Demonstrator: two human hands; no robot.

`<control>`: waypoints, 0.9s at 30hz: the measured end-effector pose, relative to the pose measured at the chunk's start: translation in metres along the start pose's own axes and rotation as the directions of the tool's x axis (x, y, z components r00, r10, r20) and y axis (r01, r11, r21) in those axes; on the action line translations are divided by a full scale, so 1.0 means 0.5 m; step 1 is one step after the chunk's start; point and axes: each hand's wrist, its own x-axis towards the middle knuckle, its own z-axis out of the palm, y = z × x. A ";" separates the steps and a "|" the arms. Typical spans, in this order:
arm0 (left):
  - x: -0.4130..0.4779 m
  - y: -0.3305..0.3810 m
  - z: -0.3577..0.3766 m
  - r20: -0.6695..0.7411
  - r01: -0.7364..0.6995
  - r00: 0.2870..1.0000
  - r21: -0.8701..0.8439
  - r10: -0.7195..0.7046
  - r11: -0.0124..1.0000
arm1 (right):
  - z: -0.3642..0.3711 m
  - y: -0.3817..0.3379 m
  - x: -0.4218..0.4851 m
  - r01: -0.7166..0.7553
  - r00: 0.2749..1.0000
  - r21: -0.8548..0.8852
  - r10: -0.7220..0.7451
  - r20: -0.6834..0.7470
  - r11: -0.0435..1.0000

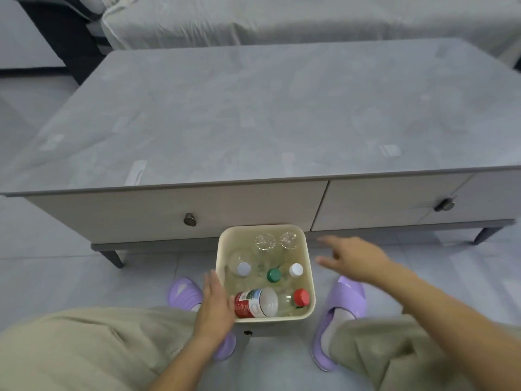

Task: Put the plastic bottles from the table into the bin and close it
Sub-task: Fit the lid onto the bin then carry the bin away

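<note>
**Bin packed, lid yet to go on**

The bottles (265,277) are all in the bin (309,280) now: clear plastic, mostly upright, showing white, green and red caps, two turned bottom-up at the bin's 12 o'clock. One red-labelled bottle (253,303) lies on its side at 6 o'clock, riding high near the rim, and that could foul a lid. The cream bin stands on the floor between the person's purple slippers (341,309), just in front of the drawers. At its 9 o'clock the left hand (214,303) lies flat and open, touching that bottle's base, likely nudging it down. At 3 o'clock the right hand (352,258) hovers wide and empty, fingers spread, probably heading for a lid I can't see. The tabletop (267,114) shows no bottles.
</note>
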 end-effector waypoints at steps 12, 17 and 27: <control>-0.011 0.169 0.060 0.269 0.024 0.962 -0.241 0.043 0.970 | 0.152 0.106 -0.045 -0.505 0.857 0.155 0.472 0.208 0.849; -0.015 0.228 0.126 0.321 -0.028 0.944 -0.161 0.079 0.987 | 0.218 0.188 -0.108 -0.681 0.721 0.433 0.647 0.250 0.591; 0.005 0.314 0.236 0.315 -0.112 0.939 -0.096 0.137 0.989 | 0.201 0.436 -0.180 -0.617 0.787 0.533 0.470 0.400 0.579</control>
